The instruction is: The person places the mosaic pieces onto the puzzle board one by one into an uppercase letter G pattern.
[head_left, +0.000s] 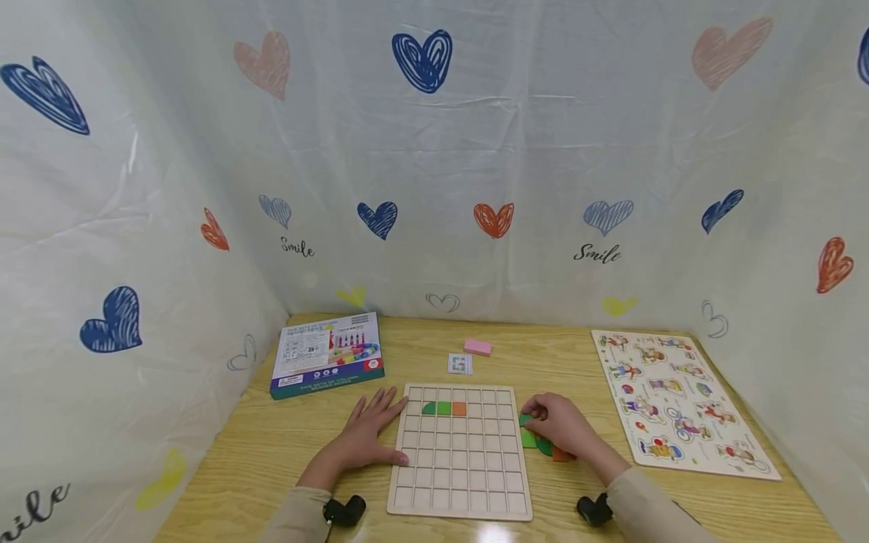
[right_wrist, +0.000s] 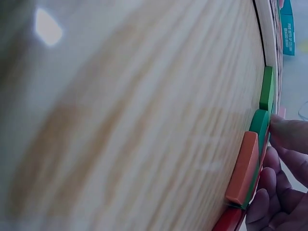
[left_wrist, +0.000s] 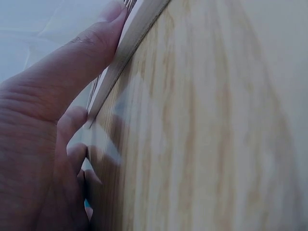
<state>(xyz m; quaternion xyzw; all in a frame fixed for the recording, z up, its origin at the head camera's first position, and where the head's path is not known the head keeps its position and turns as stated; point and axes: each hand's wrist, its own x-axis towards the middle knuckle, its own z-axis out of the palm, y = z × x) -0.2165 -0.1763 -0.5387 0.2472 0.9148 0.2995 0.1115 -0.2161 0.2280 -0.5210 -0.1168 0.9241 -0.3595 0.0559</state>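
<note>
A wooden grid board point(head_left: 459, 515) lies flat in front of me. A dark green curved tile point(head_left: 429, 408), a light green square point(head_left: 444, 408) and an orange square point(head_left: 459, 409) sit side by side in its upper rows. My left hand point(head_left: 363, 436) rests spread at the board's left side, thumb point(left_wrist: 91, 50) on its edge. Beyond the right edge, my right hand point(head_left: 562, 424) pinches a dark green tile point(head_left: 525, 419) between thumb and forefinger. Under and beside it lie loose tiles: a light green one point(head_left: 529, 438), a dark green curved one point(right_wrist: 260, 122), an orange one point(right_wrist: 243, 168) and a red one point(right_wrist: 228, 220).
Behind the board lie a small patterned card point(head_left: 460, 364) and a pink block point(head_left: 477, 347). A boxed bead set point(head_left: 328, 354) stands at the back left. To the right is a picture puzzle board point(head_left: 682, 403). A heart-printed curtain point(head_left: 434, 151) encloses the table.
</note>
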